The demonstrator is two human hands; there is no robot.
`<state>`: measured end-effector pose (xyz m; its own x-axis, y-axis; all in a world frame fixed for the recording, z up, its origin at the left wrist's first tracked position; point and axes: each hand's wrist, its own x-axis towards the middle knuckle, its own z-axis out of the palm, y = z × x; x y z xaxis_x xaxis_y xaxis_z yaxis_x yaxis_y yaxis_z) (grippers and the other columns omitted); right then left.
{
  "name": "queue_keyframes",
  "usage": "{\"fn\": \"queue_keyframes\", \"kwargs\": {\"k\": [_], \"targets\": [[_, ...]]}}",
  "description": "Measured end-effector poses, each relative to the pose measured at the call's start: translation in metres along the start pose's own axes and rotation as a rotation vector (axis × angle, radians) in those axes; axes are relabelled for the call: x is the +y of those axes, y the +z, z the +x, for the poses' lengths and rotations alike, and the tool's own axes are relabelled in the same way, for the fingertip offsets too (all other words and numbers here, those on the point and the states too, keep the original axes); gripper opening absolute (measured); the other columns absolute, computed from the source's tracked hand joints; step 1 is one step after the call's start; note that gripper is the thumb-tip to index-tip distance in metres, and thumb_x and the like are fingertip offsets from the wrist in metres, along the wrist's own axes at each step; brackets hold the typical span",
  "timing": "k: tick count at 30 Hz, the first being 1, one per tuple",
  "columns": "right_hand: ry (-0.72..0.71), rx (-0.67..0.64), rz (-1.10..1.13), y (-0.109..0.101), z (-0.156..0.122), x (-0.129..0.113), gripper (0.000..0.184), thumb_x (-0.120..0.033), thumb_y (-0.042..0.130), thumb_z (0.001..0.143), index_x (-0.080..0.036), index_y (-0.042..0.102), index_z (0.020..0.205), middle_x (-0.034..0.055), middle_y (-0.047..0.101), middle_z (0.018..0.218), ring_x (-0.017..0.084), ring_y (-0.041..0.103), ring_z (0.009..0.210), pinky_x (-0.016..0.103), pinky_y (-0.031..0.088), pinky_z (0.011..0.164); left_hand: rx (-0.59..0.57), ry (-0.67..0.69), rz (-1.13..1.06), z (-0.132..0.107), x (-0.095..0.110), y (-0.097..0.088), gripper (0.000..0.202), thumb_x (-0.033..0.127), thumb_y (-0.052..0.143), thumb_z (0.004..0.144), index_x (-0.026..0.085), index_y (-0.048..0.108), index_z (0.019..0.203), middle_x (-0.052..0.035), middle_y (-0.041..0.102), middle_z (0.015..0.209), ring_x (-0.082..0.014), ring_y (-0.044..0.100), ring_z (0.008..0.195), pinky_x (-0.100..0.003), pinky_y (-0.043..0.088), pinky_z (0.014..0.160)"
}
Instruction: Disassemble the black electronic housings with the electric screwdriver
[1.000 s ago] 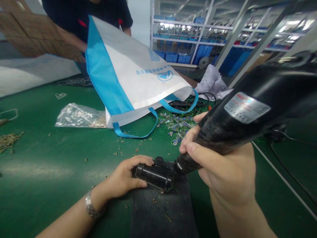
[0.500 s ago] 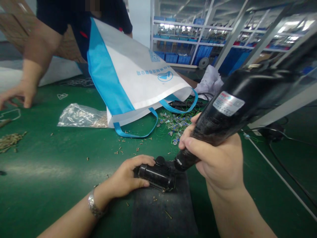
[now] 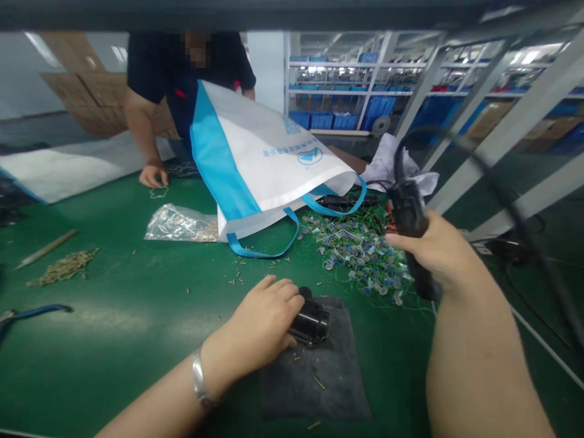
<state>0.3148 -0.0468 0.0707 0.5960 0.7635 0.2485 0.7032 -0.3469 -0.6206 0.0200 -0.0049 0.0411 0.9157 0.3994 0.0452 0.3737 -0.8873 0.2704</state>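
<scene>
My left hand (image 3: pixel 262 319) is closed over a glossy black cylindrical part (image 3: pixel 312 325), which lies on a dark grey cloth (image 3: pixel 323 389). The hand covers the part's left end; a round black knob shows at its far side. Out to the right, my right hand (image 3: pixel 440 246) grips a black corded electric screwdriver (image 3: pixel 406 210), apart from the part and blurred by motion. Its cord loops up and to the right. Beneath the part, a few small brass-coloured screws (image 3: pixel 318 382) lie on the cloth.
Beyond my hands lie small clear-and-blue pieces with green wires (image 3: pixel 360 249), a white-and-blue bag (image 3: pixel 274 158) and a plastic bag of small parts (image 3: pixel 180 224). On the left are a screw pile (image 3: pixel 68 266) and a blue-handled tool (image 3: pixel 36 312). Across the table, a co-worker's hand (image 3: pixel 154 174) holds something thin.
My right hand has carried the screwdriver away from the black part, to the right and lower. My left hand has shifted further over the part. The view has moved, and the co-worker's hand is drawn back.
</scene>
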Motion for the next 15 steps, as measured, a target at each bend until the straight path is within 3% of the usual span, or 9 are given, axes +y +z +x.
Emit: {"fn": "queue_keyframes", "kwargs": {"k": [4,7,10,12,15], "targets": [[0.159,-0.023,-0.225,0.009,0.015,0.057,0.028,-0.020,0.072,0.051,-0.018,0.047,0.062,0.0001,0.045,0.052,0.018,0.048,0.049,0.031,0.038,0.049,-0.043,-0.114,-0.030,0.005,0.000,0.003,0.028,0.023,0.069,0.062,0.017,0.055,0.085,-0.0054,0.057,0.088,-0.0233,0.055,0.081,-0.034,0.043,0.070],[0.250,0.033,-0.346,0.011,0.006,0.075,0.018,-0.021,0.062,0.063,-0.016,0.045,0.063,0.0016,0.045,0.055,0.017,0.050,0.054,0.035,0.041,0.054,0.046,-0.241,-0.234,0.002,-0.010,0.008,0.030,0.024,0.070,0.060,0.019,0.056,0.086,-0.0019,0.057,0.086,-0.0203,0.054,0.079,-0.029,0.041,0.067],[0.180,0.069,-0.396,0.017,-0.009,0.063,0.004,-0.016,0.052,0.069,-0.013,0.051,0.071,0.0143,0.054,0.073,0.027,0.054,0.076,0.048,0.041,0.070,0.212,-0.373,-0.491,0.000,-0.022,0.015,0.030,0.023,0.070,0.059,0.019,0.056,0.086,-0.0001,0.057,0.084,-0.0178,0.054,0.077,-0.027,0.040,0.067],[0.016,0.011,-0.351,0.025,-0.022,0.041,0.012,-0.014,0.051,0.068,-0.010,0.055,0.079,0.0215,0.055,0.087,0.034,0.052,0.090,0.052,0.036,0.080,0.303,-0.419,-0.638,0.001,-0.029,0.021,0.032,0.022,0.070,0.059,0.018,0.056,0.088,-0.0002,0.058,0.084,-0.0178,0.053,0.079,-0.027,0.040,0.069],[-0.263,-0.178,-0.197,0.040,-0.048,-0.002,0.021,-0.021,0.047,0.077,-0.015,0.058,0.094,0.0120,0.056,0.104,0.025,0.050,0.103,0.040,0.036,0.092,0.381,-0.423,-0.783,0.003,-0.035,0.031,0.031,0.020,0.070,0.059,0.016,0.055,0.087,-0.0007,0.058,0.083,-0.0179,0.053,0.079,-0.027,0.039,0.070]]}}
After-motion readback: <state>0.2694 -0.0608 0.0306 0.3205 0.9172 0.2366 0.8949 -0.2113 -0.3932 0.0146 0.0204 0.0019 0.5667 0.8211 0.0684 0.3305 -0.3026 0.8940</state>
